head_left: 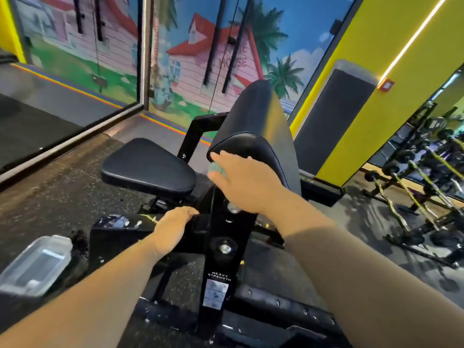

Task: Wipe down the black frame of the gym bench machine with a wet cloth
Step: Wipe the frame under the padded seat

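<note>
my right hand (244, 183) is up against the lower edge of the padded black backrest (253, 126), fingers spread and fairly straight, and under them i can just see a sliver of pale greenish wet cloth (216, 169) pressed between my fingers and the top of the black steel upright post of the bench frame (222, 237); most of the cloth is hidden beneath my palm, so i can't tell how it is folded or how much of it touches the post. my left hand (173, 228) rests lower down, left of that post, its fingers bent over a black crossbar of the frame just beside the post; whether they close right around the bar is hidden by the back of the hand. the black padded triangular seat (148, 165) sits left of the post and above my left hand. a white label and the words "heavy strength" (219, 276) are lower on the post, the smaller print too blurred to read. a clear plastic rectangular tub (37, 266) stands on the speckled rubber floor far left of the post, its contents hard to make out.
</note>
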`<state>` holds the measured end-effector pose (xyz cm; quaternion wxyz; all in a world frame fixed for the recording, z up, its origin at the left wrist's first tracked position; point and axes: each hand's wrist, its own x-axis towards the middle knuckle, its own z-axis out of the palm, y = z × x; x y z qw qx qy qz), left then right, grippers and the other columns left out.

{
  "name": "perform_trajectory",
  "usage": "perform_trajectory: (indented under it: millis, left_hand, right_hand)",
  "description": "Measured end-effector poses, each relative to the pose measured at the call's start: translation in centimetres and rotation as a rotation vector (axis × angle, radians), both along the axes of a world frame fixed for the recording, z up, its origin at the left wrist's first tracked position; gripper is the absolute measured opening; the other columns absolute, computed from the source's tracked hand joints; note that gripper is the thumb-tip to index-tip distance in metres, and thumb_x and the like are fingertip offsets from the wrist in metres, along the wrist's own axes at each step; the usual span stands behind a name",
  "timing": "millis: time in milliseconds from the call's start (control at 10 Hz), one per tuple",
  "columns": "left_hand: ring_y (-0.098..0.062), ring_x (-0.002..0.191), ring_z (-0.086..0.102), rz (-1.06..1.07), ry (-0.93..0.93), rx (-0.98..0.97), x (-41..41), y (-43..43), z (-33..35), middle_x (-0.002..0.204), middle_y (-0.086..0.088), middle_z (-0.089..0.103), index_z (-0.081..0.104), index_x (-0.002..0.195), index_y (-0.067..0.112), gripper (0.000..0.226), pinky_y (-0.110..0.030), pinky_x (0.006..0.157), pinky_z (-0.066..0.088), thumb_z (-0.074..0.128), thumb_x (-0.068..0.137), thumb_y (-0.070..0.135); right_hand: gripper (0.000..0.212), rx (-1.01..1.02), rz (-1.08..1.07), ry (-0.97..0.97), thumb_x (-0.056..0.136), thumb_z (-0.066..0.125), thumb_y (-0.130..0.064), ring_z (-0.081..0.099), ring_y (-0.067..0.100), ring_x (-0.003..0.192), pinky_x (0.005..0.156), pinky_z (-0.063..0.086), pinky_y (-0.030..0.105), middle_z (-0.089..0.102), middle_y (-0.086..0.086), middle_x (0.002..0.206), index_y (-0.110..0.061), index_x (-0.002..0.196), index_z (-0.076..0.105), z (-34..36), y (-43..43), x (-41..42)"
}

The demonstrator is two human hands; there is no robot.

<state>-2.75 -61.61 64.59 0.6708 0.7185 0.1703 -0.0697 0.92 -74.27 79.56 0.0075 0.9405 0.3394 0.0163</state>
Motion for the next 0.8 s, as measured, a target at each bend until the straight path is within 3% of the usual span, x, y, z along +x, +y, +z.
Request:
perform_trajectory:
  millis: [100,200,300,400,500,600,700,800]
  left_hand:
    - [-0.036,0.103,0.059,0.000,0.011,-0.064,-0.8,0.2,-0.2,0.107,-0.020,0.064,0.067,0.084,0.017,0.027,-0.051,0.100,0.042,0.042,0.091,0.024]
    - [-0.038,0.111,0.055,-0.006,-0.046,0.029,-1.4,-0.4,0.0,0.112,-0.020,0.063,0.066,0.105,0.005,0.029,-0.046,0.099,0.043,0.047,0.093,0.023]
    - [-0.034,0.112,0.054,-0.061,-0.051,0.061,-0.9,0.0,-0.4,0.115,-0.019,0.062,0.067,0.109,0.002,0.030,-0.040,0.099,0.042,0.047,0.094,0.018]
    - [-0.024,0.118,0.053,-0.075,0.068,-0.073,-0.2,0.9,-1.0,0.124,-0.007,0.061,0.072,0.099,0.032,0.038,-0.045,0.108,0.035,0.043,0.080,0.047]
    - [-0.012,0.123,0.046,-0.003,0.129,-0.253,-0.4,0.7,2.7,0.134,0.000,0.051,0.058,0.125,0.023,0.048,-0.020,0.104,0.029,0.037,0.094,0.052]
    - [0.003,0.070,0.061,-0.040,0.012,-0.344,1.2,0.0,6.4,0.110,-0.004,0.062,0.061,0.098,0.012,0.030,-0.001,0.050,0.040,0.033,0.101,0.023]
    - [0.006,0.077,0.058,-0.083,-0.078,-0.394,2.5,-0.8,10.0,0.115,0.002,0.057,0.061,0.099,0.020,0.023,0.001,0.049,0.038,0.042,0.098,0.032]
    - [0.010,0.086,0.059,-0.125,-0.147,-0.398,2.3,-1.4,10.5,0.102,0.016,0.066,0.060,0.093,0.037,0.026,-0.012,0.077,0.039,0.037,0.097,0.047]
  right_hand:
    - [0.046,0.014,0.114,0.051,0.103,0.036,-0.038,0.026,0.013,0.142,0.108,0.022,0.026,0.027,-0.007,0.156,-0.032,0.148,0.030,-0.1,-1.3,-0.4]
    - [0.047,0.166,0.119,0.020,0.099,0.036,-0.037,0.022,0.013,0.143,0.109,0.006,0.012,0.030,-0.006,0.154,-0.028,0.145,0.037,-2.0,-5.0,-2.0]
    - [0.051,0.212,0.091,-0.075,0.096,0.036,-0.040,0.024,0.016,0.141,0.114,0.005,0.018,0.037,-0.001,0.151,-0.022,0.143,0.042,-2.5,-5.1,-2.7]
    - [0.051,-0.019,-0.014,0.036,0.100,0.032,-0.047,0.023,0.014,0.143,0.115,0.016,0.031,0.027,-0.005,0.156,-0.030,0.148,0.032,-1.2,0.0,-1.5]
    - [0.043,-0.030,0.035,-0.087,0.098,0.040,-0.043,0.044,0.014,0.132,0.105,0.029,0.027,0.045,-0.002,0.147,-0.029,0.137,0.051,-1.4,1.6,-1.3]
    - [0.048,0.165,-0.094,-0.116,0.093,0.035,-0.043,0.055,0.019,0.121,0.098,0.044,0.031,0.063,0.000,0.127,-0.020,0.122,0.065,-2.4,-1.8,-3.1]
    - [0.049,0.324,-0.295,-0.233,0.094,0.035,-0.042,0.050,0.023,0.128,0.105,0.038,0.044,0.062,0.002,0.128,-0.016,0.123,0.064,-3.1,-2.9,-5.0]
    - [0.048,0.146,-0.342,-0.183,0.095,0.034,-0.042,0.048,0.029,0.130,0.112,0.028,0.049,0.064,0.003,0.126,-0.019,0.128,0.060,-2.7,-0.2,-2.0]
